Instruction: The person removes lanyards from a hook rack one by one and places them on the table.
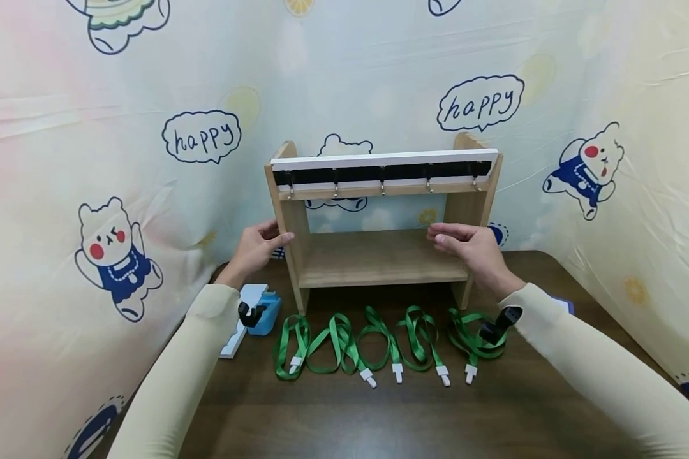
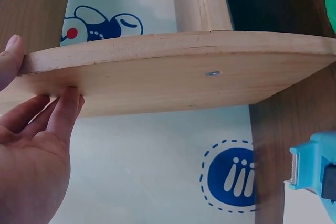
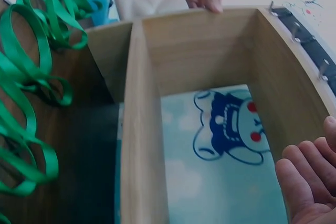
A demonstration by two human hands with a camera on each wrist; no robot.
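Observation:
A small wooden shelf (image 1: 379,255) stands on the table, with a black strip (image 1: 399,172) and several metal hooks (image 1: 382,185) along its white top bar. My left hand (image 1: 255,247) grips its left side panel (image 2: 157,85); in the left wrist view the thumb is at the panel's front edge and the fingertips touch its outer face. My right hand (image 1: 473,248) is at the right side panel with its fingers loosely bent and nothing in them, as the right wrist view also shows. Several green lanyards (image 1: 339,344) with white clips (image 1: 368,377) lie in a row before the shelf.
Left of the shelf, a blue tape dispenser (image 1: 265,313) stands beside white flat pieces (image 1: 233,342). A blue-edged object (image 1: 564,305) is partly hidden behind the right forearm. Behind the table (image 1: 379,421) hangs a printed cloth (image 1: 344,76), which also runs along both sides.

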